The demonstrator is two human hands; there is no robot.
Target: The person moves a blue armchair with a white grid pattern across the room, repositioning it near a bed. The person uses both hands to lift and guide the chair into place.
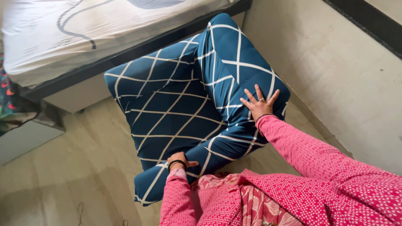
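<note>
A chair under a dark blue cover with a white diamond-line pattern [176,104] stands in the middle of the floor, seen from above. My right hand [258,104] lies flat with its fingers spread on the chair's covered backrest at the right. My left hand [179,161] is down at the front edge of the seat, its fingers curled over the cover's lower edge. Both arms wear pink patterned sleeves, and a dark bangle sits on my left wrist.
A bed with a white sheet [83,29] on a dark frame stands at the upper left, close behind the chair. A light wall [343,75] runs along the right. Some patterned cloth [8,100] lies at the far left. The floor [83,167] is beige tile.
</note>
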